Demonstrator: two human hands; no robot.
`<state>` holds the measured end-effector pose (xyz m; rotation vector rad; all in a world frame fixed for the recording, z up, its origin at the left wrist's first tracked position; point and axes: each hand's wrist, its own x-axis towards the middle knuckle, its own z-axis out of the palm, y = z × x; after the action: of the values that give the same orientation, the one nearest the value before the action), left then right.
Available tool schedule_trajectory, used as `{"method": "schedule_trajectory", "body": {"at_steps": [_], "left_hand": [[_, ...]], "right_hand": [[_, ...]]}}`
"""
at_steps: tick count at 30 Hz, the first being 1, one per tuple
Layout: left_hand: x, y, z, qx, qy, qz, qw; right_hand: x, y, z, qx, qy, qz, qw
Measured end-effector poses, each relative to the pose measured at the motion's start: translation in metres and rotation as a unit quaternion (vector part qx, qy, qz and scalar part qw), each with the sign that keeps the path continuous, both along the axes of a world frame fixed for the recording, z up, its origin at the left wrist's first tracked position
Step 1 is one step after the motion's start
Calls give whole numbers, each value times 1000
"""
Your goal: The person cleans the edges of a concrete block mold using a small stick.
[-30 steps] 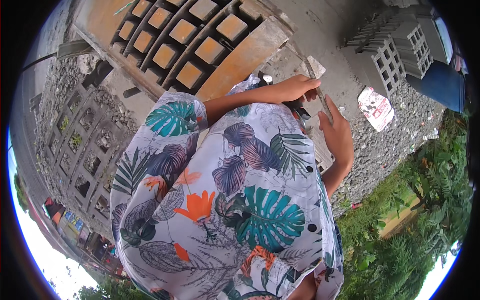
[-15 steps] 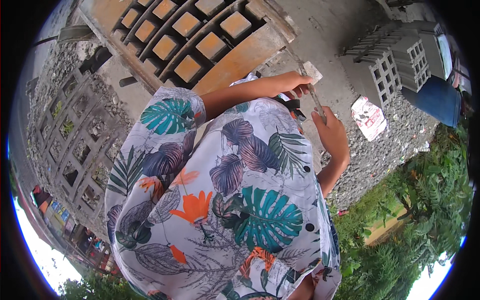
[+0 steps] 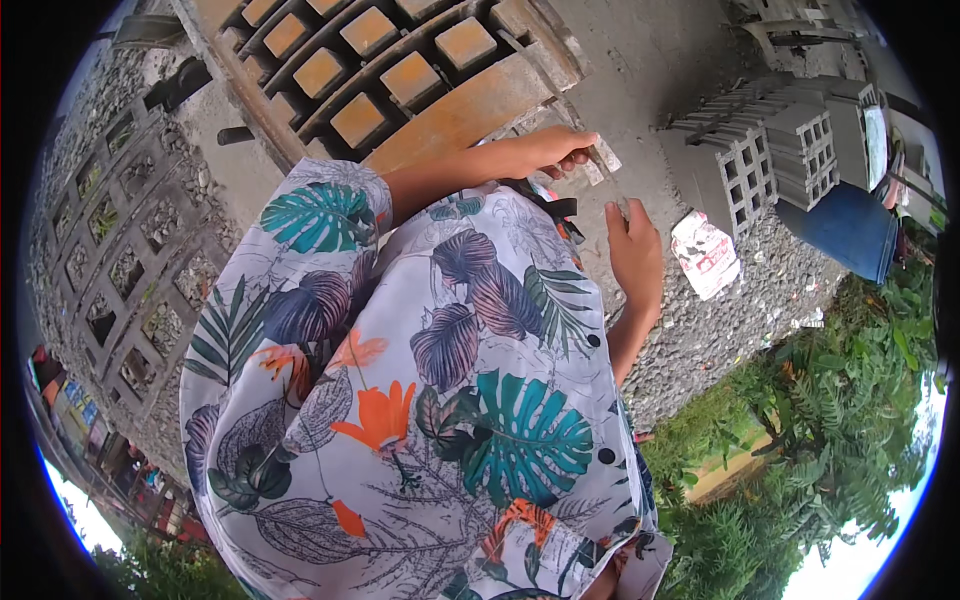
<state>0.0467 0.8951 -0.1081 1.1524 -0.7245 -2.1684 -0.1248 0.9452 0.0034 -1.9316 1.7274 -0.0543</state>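
A long, thin grey rod slants from the metal mould down to my right hand. My left hand reaches across my body with its fingers curled at the rod's middle. Lower down, my right hand closes on the rod's near end, the thumb pointing up along it. Beyond my left arm lies the mould, a rusty frame with rows of square orange-brown blocks parted by dark gaps. The rod's far end lies near the mould's right side. A small pale flat piece is partly hidden behind the rod.
Grey lattice blocks stand at right, near a blue container. A torn white and red bag lies on gravel. More lattice blocks lie at left on gravel. Green plants grow at lower right.
The whole view has shifted slightly, so most things appear further left. My left hand has moved a little up relative to my right hand; both stay at the rod.
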Motion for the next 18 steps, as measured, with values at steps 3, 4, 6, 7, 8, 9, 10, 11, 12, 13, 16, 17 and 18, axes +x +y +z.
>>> {"method": "schedule_trajectory", "body": {"at_steps": [3,4,6,7,8,9,10,11,12,13,16,17,18], "left_hand": [[3,7,-4,-10,10,-6,1000],[4,9,-3,-28,-16,-5,999],[5,12,0,-62,-68,-3,996],[4,16,3,-96,-55,22,994],[3,16,4,-95,-55,30,994],[2,16,6,-94,-32,62,993],[2,16,7,-94,-8,95,991],[3,19,7,-93,-8,106,990],[4,24,7,-114,-4,135,984],[5,28,8,-137,0,163,977],[6,34,11,-148,-9,179,973],[5,38,9,-172,-22,178,969],[2,41,9,-166,-29,186,968]], "right_hand": [[9,-5,9,142,-64,-61,986],[9,-7,8,139,-65,-53,987],[8,-10,5,154,-67,-30,985],[11,-11,9,155,-66,-22,985],[17,-12,15,151,-81,-43,984],[22,-12,18,147,-97,-64,982],[25,-12,18,148,-95,-54,983],[27,-11,17,138,-117,-52,982],[29,-12,16,129,-138,-47,981],[30,-12,15,130,-136,-35,982],[28,-15,8,166,-173,-26,970],[26,-15,4,143,-179,-11,973],[24,-15,1,120,-185,5,975]]}}
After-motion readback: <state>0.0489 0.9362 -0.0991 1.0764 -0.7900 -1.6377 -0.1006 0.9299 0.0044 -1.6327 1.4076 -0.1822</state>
